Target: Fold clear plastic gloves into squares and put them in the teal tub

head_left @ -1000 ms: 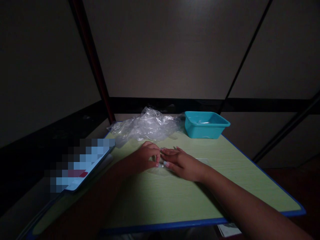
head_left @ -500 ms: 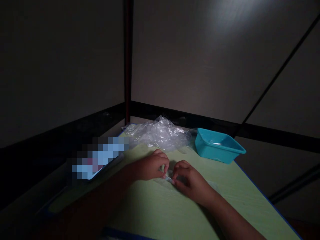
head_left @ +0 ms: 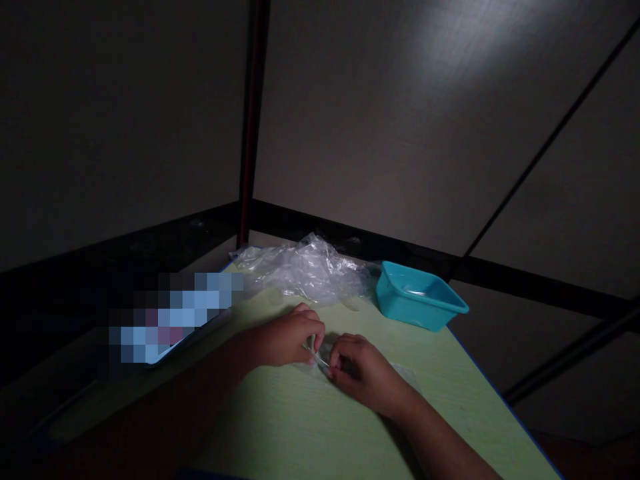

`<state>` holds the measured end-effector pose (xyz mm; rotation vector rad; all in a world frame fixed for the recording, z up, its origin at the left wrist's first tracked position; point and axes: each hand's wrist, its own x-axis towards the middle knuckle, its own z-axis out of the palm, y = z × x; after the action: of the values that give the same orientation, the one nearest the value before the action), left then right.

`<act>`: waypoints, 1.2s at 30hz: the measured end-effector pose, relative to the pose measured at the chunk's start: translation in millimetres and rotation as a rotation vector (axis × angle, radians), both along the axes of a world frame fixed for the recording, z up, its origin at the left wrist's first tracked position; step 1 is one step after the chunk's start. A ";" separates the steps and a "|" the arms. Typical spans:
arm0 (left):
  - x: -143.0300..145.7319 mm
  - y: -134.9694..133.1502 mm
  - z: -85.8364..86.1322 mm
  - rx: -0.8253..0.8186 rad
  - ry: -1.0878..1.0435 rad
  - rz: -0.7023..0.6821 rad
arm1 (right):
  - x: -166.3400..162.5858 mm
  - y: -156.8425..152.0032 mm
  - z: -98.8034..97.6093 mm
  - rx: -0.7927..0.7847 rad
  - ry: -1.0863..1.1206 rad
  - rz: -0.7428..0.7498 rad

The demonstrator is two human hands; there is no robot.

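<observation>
My left hand [head_left: 290,337] and my right hand [head_left: 363,373] meet over the middle of a pale green table [head_left: 300,427]. Both are closed in a pinch on a small clear plastic piece [head_left: 316,357] that lies flat on the table between them. The fingertips of the two hands almost touch. A thin flat clear sheet [head_left: 405,377] shows under and to the right of my right hand. The light is dim, so the small piece's shape is hard to make out.
A crumpled heap of clear plastic [head_left: 305,270] lies at the far side of the table. A teal plastic tub [head_left: 417,303] stands at the far right. A blurred flat device [head_left: 175,320] sits at the left edge. Dark walls surround the table.
My right hand went from lying flat to a curled pinch. Both hands now grip the small clear piece. The view swung left and tilted.
</observation>
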<state>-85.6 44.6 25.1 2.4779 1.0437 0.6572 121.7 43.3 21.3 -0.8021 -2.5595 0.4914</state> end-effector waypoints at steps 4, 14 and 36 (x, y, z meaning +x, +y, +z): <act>1.3 -0.4 2.3 0.006 0.015 0.028 | 0.4 -2.4 2.2 -0.011 -0.035 -0.004; 1.7 -1.6 3.6 0.047 0.017 0.027 | -0.4 -2.3 -1.7 -0.128 -0.038 0.044; 10.2 -4.3 -0.6 0.252 0.104 0.378 | 3.5 -3.9 10.1 -0.025 0.050 0.052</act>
<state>-75.4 40.3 24.5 2.5679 1.5800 0.8211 125.2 39.4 31.5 -0.7235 -2.5381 0.5537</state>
